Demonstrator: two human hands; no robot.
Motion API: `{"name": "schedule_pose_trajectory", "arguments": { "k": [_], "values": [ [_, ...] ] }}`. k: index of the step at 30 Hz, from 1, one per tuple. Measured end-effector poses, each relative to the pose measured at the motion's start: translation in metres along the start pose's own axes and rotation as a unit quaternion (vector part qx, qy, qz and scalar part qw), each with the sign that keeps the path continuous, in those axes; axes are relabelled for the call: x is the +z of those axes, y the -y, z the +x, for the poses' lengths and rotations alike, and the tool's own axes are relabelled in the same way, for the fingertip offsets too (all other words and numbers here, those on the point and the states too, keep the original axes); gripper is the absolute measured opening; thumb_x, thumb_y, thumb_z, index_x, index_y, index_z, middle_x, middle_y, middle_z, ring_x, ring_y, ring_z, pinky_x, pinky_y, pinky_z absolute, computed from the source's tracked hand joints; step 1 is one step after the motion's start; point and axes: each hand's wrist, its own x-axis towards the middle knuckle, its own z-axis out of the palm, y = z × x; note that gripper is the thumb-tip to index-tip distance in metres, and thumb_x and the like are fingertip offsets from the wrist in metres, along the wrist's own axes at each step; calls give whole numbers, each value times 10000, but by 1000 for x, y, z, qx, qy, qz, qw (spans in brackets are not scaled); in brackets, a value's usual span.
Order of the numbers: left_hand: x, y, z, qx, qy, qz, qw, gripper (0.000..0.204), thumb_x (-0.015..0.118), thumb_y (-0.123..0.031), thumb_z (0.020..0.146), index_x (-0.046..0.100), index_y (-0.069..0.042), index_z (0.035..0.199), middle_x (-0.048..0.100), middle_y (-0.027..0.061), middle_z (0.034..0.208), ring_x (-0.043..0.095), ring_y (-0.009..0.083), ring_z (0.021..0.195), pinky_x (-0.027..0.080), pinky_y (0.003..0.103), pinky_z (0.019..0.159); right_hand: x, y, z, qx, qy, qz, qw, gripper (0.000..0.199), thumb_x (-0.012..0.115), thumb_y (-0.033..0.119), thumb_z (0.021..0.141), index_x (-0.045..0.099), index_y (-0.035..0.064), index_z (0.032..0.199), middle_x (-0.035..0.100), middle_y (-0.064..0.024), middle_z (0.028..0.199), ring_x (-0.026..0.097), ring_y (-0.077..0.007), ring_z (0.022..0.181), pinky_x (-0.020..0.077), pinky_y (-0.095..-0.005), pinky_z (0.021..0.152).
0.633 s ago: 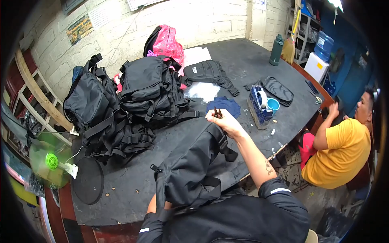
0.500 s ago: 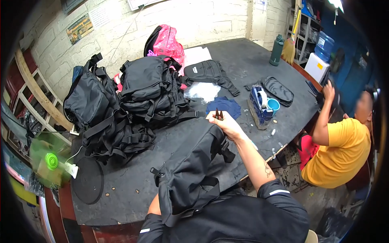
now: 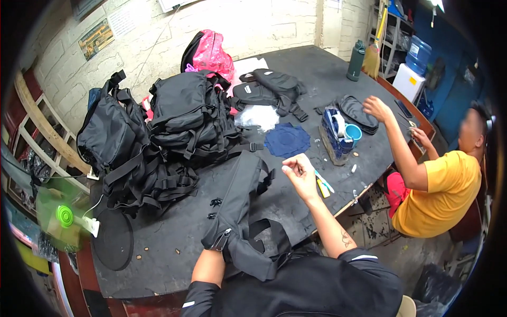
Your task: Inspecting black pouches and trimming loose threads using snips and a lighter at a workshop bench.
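Observation:
A black bag (image 3: 237,201) with a zipper and webbing straps is tilted up in front of me. Its lower end rests against my left forearm (image 3: 208,266), and my left hand is hidden behind or inside the bag. Just right of the bag, my right hand (image 3: 302,179) is raised with its fingers curled. Dark thread snips (image 3: 300,170) show only in part in its palm. Beneath that hand, a yellow cutter (image 3: 322,187) and a pale blue pen-like item lie on the table (image 3: 158,274). A navy cloth piece (image 3: 287,140) lies just beyond.
Black backpacks (image 3: 185,111) fill the back left, beside a green fan (image 3: 65,215). Black pouches (image 3: 277,84) lie at the back. A tool caddy (image 3: 334,138), a black case (image 3: 358,113) and a green bottle (image 3: 356,61) stand right. A co-worker (image 3: 449,193) sits there, one arm extended.
The bag has turned and moved lower left. My right hand has drawn back, the snips' points no longer showing. Another black pouch now lies at the back; the co-worker's arm reaches over the table.

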Motion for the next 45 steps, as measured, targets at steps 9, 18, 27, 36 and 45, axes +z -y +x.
{"name": "schedule_pose_trajectory", "arguments": {
  "k": [9, 18, 27, 36, 45],
  "values": [
    [11, -13, 9, -35, -22, -36, 999, 286, 458, -147, 908, 505, -19, 1159, 565, 105, 1070, 536, 244, 987, 417, 325, 897, 10, 80, 12, -182, 75, -89, 976, 80, 677, -13, 733, 622, 18, 782, 504, -16, 754, 427, -59, 560, 342, -211, 506],
    [2, -9, 6, -73, -51, -68, 994, 268, 456, -148, 916, 512, -19, 1144, 575, 97, 1044, 546, 232, 965, 428, 319, 876, -5, 60, 21, 144, 206, 396, 883, 240, 552, 218, 849, 478, 53, 690, 430, -9, 699, 305, -46, 494, 256, -212, 486],
    [-24, -75, 38, 18, 14, 84, 996, 301, 482, -90, 867, 525, -32, 1159, 546, 141, 1108, 535, 235, 997, 434, 281, 881, -7, 49, 25, 85, 93, 362, 924, 335, 511, 303, 936, 533, 35, 738, 489, -22, 705, 328, -50, 498, 267, -210, 469],
    [-3, -25, -15, 62, -24, 65, 996, 344, 473, -149, 879, 482, -35, 1203, 503, 134, 1169, 497, 231, 1053, 403, 289, 919, 14, 51, 16, 211, 144, 310, 916, 386, 527, 394, 924, 599, 17, 963, 592, 9, 828, 474, -26, 670, 387, -199, 594],
    [16, 21, -15, 99, -63, 53, 992, 395, 465, -208, 892, 439, -38, 1247, 461, 127, 1231, 460, 227, 1109, 372, 297, 956, -12, 85, 18, 171, 248, 287, 909, 246, 547, 306, 909, 533, 66, 854, 509, 17, 748, 396, -48, 578, 322, -193, 540]
  ]
}}
